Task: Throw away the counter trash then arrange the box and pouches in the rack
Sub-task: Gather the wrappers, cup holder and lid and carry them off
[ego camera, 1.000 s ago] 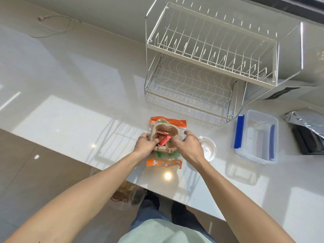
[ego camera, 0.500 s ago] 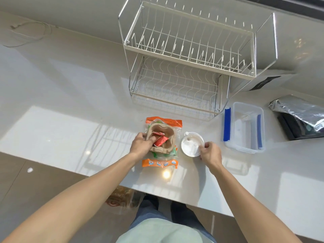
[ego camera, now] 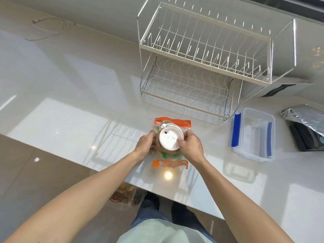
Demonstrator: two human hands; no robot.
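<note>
Below the counter edge: a bag of what looks like rubbish [ego camera: 125,192] shows on the floor, blurred.
Counter front: both hands work at a brown paper cup [ego camera: 169,151] standing on clear zip pouches with orange strips [ego camera: 172,121].
Left hand [ego camera: 144,143]: wrapped around the cup's side, steadying it.
Right hand [ego camera: 190,146]: fingers pinched on the rim of the white plastic lid [ego camera: 171,138], which sits over the cup mouth.
Step, as I judge it: capping the cup so the trash goes out as one piece.
Risk: a lid that is only resting, not snapped on, could drop off in carrying; lifting the cup carelessly could drag the pouches off the edge.
Right of that: clear plastic box with blue clips [ego camera: 253,135], untouched.
Farther right: silver foil bag [ego camera: 306,120].
Back: white two-tier wire dish rack [ego camera: 201,67], holding nothing I can see.
</note>
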